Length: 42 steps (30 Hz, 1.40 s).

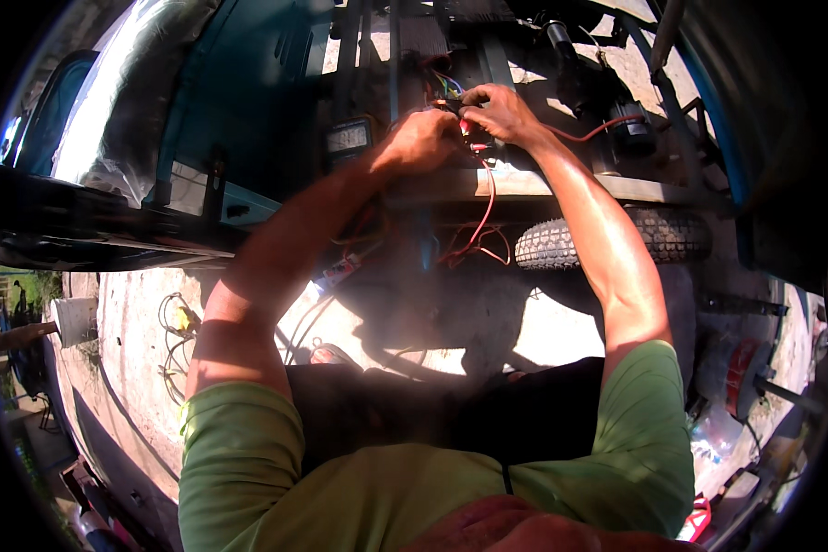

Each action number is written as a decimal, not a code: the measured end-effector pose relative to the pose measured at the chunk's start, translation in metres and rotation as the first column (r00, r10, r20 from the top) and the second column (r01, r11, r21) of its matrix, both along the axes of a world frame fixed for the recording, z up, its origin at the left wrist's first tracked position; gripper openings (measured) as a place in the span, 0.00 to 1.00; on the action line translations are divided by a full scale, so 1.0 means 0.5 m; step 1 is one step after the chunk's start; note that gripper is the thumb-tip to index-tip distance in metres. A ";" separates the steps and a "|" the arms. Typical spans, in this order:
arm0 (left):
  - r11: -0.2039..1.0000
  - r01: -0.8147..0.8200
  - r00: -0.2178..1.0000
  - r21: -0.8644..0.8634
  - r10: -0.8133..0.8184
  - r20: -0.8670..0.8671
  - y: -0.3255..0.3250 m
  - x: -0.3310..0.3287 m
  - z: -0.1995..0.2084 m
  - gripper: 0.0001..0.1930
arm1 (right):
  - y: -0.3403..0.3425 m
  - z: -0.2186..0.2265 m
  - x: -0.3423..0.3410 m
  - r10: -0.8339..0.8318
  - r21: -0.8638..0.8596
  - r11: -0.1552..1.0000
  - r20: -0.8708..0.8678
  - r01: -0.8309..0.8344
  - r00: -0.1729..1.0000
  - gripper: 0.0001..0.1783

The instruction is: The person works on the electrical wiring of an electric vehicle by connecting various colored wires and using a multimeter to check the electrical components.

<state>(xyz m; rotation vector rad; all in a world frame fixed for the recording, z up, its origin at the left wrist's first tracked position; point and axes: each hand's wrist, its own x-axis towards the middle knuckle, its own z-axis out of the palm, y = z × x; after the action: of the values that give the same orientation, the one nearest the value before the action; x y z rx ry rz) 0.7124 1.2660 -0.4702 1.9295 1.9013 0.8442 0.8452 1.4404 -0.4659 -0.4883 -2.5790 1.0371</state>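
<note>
Both hands meet at a bundle of thin coloured wires (447, 85) in the middle of a dark metal frame. My left hand (421, 140) is closed, its fingertips pinched at the wire ends; its fingers partly cover what they grip. My right hand (501, 114) is also closed, thumb and finger pressed on the wires from the other side. Just below the fingers are small red clips (478, 147). A red lead (492, 193) runs down from them and loops below the frame. Left of my left hand, a boxy meter with a pale display (348, 136) rests in shadow.
A pale crossbar (635, 189) spans the frame in front of me. Beneath it is a knobbly tyre (547, 246). A dark motor-like cylinder (631, 129) sits at the right. Teal panels (239, 92) flank the left. Loose cables (177, 317) and a white bucket (75, 322) stand on the ground.
</note>
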 end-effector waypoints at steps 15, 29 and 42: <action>0.901 -0.386 0.818 -0.197 0.236 -0.524 0.023 -0.189 0.054 0.15 | -0.018 0.008 0.002 -0.006 0.072 0.997 0.044 0.002 0.999 0.20; 0.886 -0.358 0.845 -0.296 0.173 -0.505 0.036 -0.174 0.028 0.22 | -0.003 -0.016 0.003 -0.023 0.081 0.997 0.077 0.017 0.997 0.28; 0.848 -0.530 0.847 0.025 0.528 0.060 0.047 -0.236 0.054 0.12 | 0.011 -0.035 0.000 0.017 0.101 0.995 0.041 -0.021 0.999 0.26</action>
<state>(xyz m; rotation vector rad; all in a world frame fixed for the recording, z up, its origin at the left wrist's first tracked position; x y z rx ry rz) 0.5943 1.2897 -0.4434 1.3832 2.4456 1.0682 0.8453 1.4458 -0.4834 -0.4636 -2.6607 0.9062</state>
